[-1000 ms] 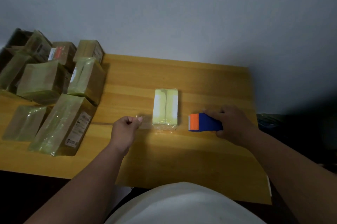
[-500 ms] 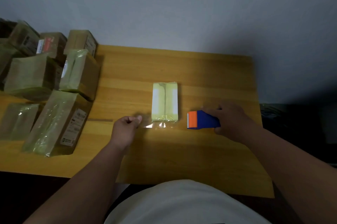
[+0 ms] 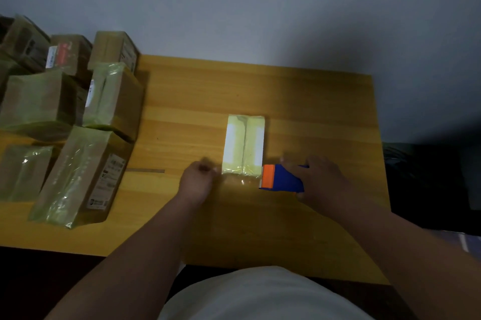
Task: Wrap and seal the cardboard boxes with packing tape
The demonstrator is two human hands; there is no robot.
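Stretching across the near end of 1 small box (image 3: pixel 244 147): a strip of clear tape (image 3: pixel 240 181), pulled between 2 hands on a wooden table (image 3: pixel 325 111). Item 1, small box: pale yellow-green wrap, 2 white strips along its top, lying lengthwise away from the person near the table's middle. Item 2, left hand (image 3: pixel 196 181): fingers curled, apparently pinching the free tape end just left of the box's near corner; the pinch itself is blurred. Item 3, right hand (image 3: pixel 318 180): fingers closed round a blue and orange tape dispenser (image 3: pixel 281 178), which sits just right of the box's near end, orange edge toward the box. Change noted: against 1 second ago the 2 hands stand closer to the box, and the dispenser, then well off its corner, now lies almost against it, so the span has shortened and drawn up to the near face. Judgement: the tape is being laid onto that end, with cutting and pressing down likely next. Item 4, taped boxes (image 3: pixel 80 176): a pile of brown parcels at the table's left, already film-covered, suggesting most of the batch is done. Backdrop: a plain grey wall (image 3: pixel 260 7).
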